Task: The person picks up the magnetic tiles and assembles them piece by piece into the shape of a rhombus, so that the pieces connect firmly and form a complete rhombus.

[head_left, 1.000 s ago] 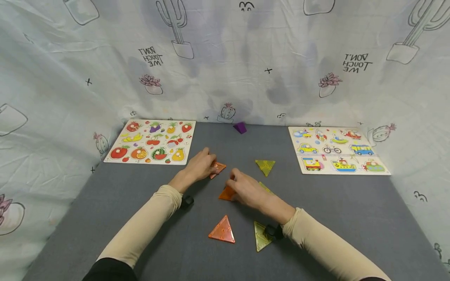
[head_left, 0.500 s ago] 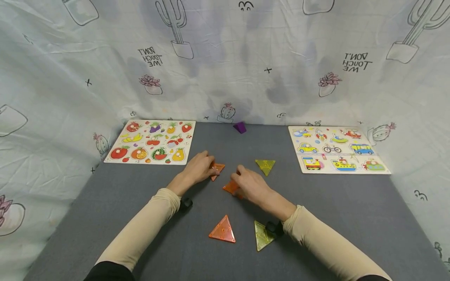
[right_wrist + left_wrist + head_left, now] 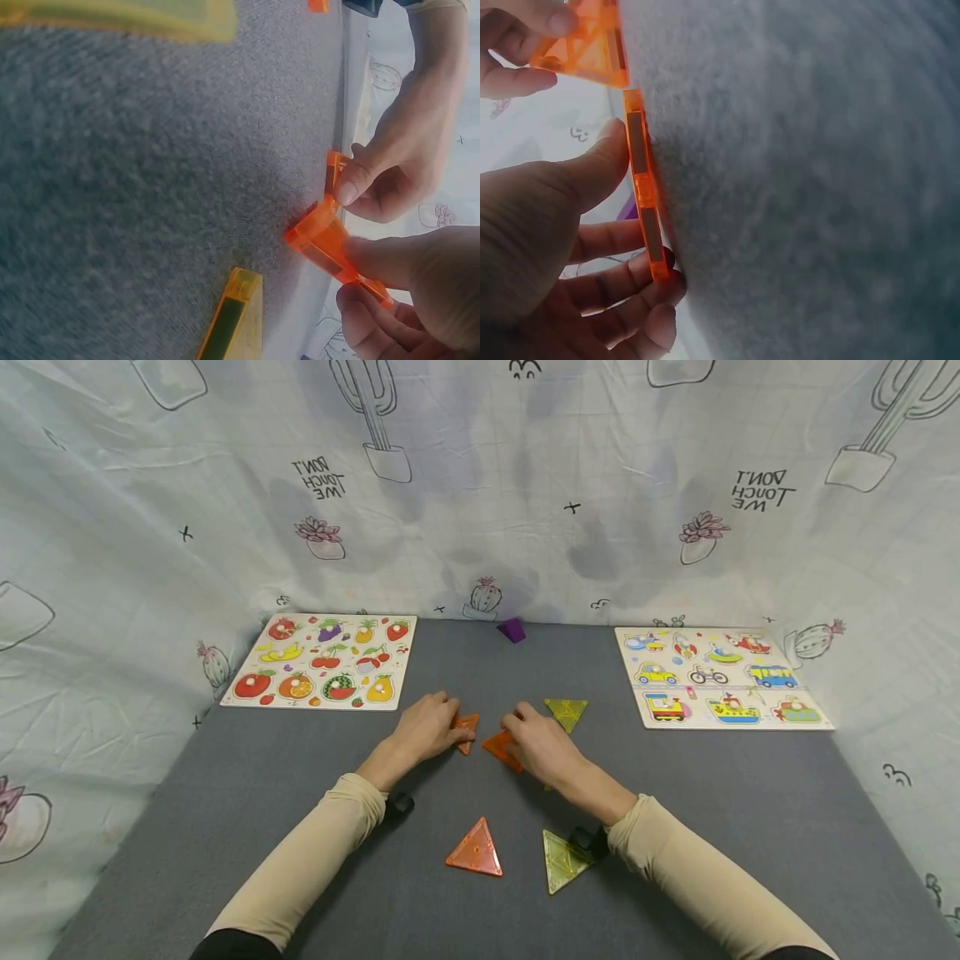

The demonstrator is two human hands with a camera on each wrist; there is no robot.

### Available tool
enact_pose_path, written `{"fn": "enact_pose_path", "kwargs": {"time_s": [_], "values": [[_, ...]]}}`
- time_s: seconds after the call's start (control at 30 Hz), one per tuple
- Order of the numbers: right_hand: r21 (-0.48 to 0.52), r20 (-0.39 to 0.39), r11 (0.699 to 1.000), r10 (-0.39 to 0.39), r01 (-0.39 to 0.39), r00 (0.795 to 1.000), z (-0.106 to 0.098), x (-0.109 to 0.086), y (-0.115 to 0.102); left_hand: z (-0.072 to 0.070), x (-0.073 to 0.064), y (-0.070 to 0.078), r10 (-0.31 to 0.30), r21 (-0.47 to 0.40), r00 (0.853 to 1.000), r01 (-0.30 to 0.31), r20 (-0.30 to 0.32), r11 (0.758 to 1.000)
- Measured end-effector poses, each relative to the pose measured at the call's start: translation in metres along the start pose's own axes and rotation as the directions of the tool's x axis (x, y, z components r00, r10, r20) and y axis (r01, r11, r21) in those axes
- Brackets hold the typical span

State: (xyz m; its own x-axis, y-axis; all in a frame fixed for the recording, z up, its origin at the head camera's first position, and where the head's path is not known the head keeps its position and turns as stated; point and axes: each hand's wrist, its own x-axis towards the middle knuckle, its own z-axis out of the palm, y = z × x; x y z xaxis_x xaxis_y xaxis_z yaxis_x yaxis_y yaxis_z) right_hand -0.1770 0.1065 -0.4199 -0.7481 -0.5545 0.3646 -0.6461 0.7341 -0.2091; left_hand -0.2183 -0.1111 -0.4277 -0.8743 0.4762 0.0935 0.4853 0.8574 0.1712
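Note:
My left hand (image 3: 429, 727) grips an orange triangular magnetic tile (image 3: 468, 732). In the left wrist view its thumb and fingers hold this tile (image 3: 643, 187), which lies close along the grey cloth. Just to the right, my right hand (image 3: 546, 745) pinches a second orange triangular tile (image 3: 501, 749) between thumb and fingers. The right wrist view has that tile (image 3: 324, 241) tilted up from the cloth, one corner close beside the left hand's tile (image 3: 334, 171). A small gap separates the two orange tiles in the head view.
Nearer on the table lie another orange tile (image 3: 476, 848) and a yellow-green triangular tile (image 3: 561, 862). A yellow tile (image 3: 566, 713) lies beyond the right hand, which mostly hides another. Behind are a fruit puzzle board (image 3: 318, 662), a vehicle puzzle board (image 3: 722, 680) and a purple piece (image 3: 513, 630).
My right hand has moved away from me and slightly right, turning its orange tile. The left hand has drawn slightly nearer with its tile, which has also turned a little.

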Motion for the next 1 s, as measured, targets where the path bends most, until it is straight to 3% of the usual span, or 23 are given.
{"fn": "enact_pose_path", "kwargs": {"time_s": [0.37, 0.7, 1.0], "values": [[0.027, -0.009, 0.998, 0.058, -0.058, 0.998, -0.003, 0.001, 0.005, 0.0, -0.002, 0.005, -0.011, -0.03, 1.0, 0.012, 0.026, 0.999], [0.062, -0.004, 0.993, 0.103, -0.102, 0.995, -0.005, 0.001, 0.007, -0.011, -0.01, 0.007, 0.015, -0.096, 0.985, 0.001, 0.173, 0.995], [0.022, -0.014, 0.994, 0.112, -0.111, 0.994, -0.006, 0.003, 0.008, -0.01, -0.012, 0.009, 0.077, -0.089, 0.99, -0.066, 0.119, 0.994]]}}
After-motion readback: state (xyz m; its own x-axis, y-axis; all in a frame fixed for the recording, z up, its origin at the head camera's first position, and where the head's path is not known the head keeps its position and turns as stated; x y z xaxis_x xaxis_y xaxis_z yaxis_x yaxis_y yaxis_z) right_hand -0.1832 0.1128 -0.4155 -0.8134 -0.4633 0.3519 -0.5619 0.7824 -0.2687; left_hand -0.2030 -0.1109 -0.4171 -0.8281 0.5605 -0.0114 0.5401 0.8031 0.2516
